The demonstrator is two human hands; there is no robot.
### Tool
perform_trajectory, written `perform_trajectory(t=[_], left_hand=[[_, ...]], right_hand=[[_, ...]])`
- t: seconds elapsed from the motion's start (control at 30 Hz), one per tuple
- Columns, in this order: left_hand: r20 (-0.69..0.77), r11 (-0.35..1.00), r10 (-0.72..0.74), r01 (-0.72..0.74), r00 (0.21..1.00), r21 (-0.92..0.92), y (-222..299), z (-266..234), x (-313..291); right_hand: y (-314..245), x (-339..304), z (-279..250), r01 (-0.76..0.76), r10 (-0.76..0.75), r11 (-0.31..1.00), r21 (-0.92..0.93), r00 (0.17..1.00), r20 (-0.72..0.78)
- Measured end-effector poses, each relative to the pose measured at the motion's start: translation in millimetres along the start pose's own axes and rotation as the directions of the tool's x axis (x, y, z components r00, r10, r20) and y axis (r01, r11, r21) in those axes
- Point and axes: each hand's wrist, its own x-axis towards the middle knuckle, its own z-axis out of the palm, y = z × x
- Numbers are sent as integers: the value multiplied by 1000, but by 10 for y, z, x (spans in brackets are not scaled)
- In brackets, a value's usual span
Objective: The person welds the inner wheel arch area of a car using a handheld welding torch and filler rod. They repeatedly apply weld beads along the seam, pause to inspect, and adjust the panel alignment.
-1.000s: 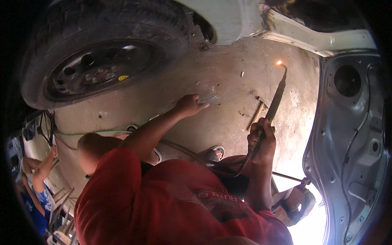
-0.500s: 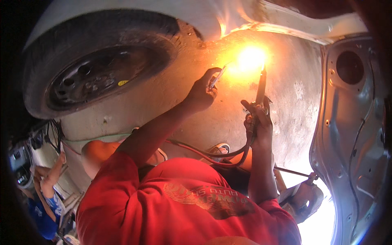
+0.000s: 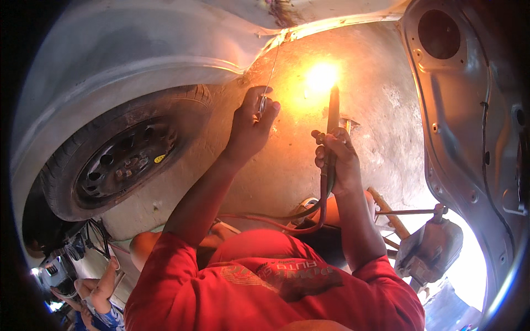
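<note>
Orange light blazed from the flame (image 3: 322, 77) at the top of the torch (image 3: 333, 107), so bright that the very tip was hard to see. The right hand (image 3: 342, 165) held the torch, closed around its handle. The left hand (image 3: 248, 129) pinched a thin wire (image 3: 273, 69) that pointed up at the car's pale bottom edge (image 3: 337, 25). I could not tell if the wire touched it. The flame was just below that edge, to the right of the wire.

Both hands were bare, so burns looked like the biggest worry. If the torch swung left, its fire could hurt the left hand. Heat could also creep down the wire and make it too hot to hold. A hot drop could fall from the edge onto the foot (image 3: 307, 206) below.

The hoses (image 3: 324, 204) made a loop close to the red shirt (image 3: 259, 245). If a leg caught them, they could tug the torch crooked. Then the fire could scorch the door (image 3: 450, 121) on the right, or the black tyre (image 3: 69, 187) on the left.
</note>
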Motion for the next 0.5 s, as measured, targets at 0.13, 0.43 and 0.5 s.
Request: perform_trajectory(t=[0.13, 0.43, 0.5], left_hand=[[-45, 998, 61, -60, 997, 16, 157, -4, 110], [-170, 977, 201, -187, 965, 99, 398, -23, 372], [-220, 980, 191, -173, 957, 97, 500, 44, 428]], right_hand=[[-5, -29, 39, 20, -20, 1000, -4, 999, -49], [-195, -345, 284, 196, -194, 980, -15, 977, 88], [-279, -459, 388, 218, -214, 976, -9, 965, 151]])
